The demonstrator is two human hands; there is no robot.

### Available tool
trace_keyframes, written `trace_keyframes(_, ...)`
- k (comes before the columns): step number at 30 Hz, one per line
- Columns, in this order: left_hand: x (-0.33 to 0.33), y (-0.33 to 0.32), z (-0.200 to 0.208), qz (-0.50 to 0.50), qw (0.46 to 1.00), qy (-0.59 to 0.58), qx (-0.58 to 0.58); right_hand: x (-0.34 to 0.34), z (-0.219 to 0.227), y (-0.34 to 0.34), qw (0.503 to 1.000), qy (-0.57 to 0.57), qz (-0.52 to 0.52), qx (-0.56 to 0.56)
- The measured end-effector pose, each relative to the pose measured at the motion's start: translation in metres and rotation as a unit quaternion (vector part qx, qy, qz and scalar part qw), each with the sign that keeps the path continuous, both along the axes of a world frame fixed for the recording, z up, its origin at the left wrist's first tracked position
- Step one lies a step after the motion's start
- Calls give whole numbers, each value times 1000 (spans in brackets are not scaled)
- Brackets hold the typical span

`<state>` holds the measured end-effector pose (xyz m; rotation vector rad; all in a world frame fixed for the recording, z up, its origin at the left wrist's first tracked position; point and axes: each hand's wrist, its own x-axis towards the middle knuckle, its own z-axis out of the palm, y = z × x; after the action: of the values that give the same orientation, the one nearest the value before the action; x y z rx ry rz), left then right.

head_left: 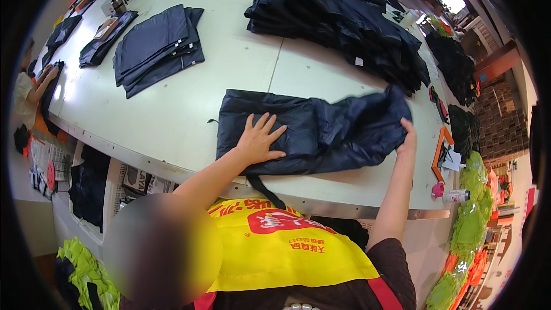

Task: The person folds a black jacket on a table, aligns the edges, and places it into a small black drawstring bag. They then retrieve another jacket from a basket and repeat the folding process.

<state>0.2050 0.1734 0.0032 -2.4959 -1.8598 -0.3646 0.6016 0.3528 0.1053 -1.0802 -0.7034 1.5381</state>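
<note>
A dark navy garment (321, 129) lies flat on the white work table (172, 115), close to its near edge. My left hand (259, 138) presses flat on the garment's left half, fingers spread. At the garment's right end my right hand (407, 138) grips a raised fold of the fabric. A dark strap hangs from the garment over the table edge.
A tall pile of dark garments (344, 17) fills the far right of the table. A smaller stack of folded grey-blue pieces (158, 46) lies far left, with more beyond. Another person's arm (40, 86) shows at the left edge. Green and orange items (470, 229) lie on the right.
</note>
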Motion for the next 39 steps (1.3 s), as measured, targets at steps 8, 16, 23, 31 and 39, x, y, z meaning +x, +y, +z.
trace_keyframes(8, 13, -3, 4, 87, 991, -15, -106, -323, 19, -162, 759, -474, 304, 327)
trace_keyframes(16, 4, -45, -8, 4, 910, -330, -251, -394, -78, -204, 433, -731, 320, 419)
trace_keyframes(23, -6, -108, 27, -119, 824, -255, -491, -354, -95, -203, 315, -615, 328, 644)
trace_keyframes(31, -53, -39, 73, -16, 988, -130, 78, -214, -36, -155, 262, -610, 415, 622)
trace_keyframes(39, -24, -44, 22, -13, 999, 3, -36, -293, 40, -114, 664, -543, 402, 322)
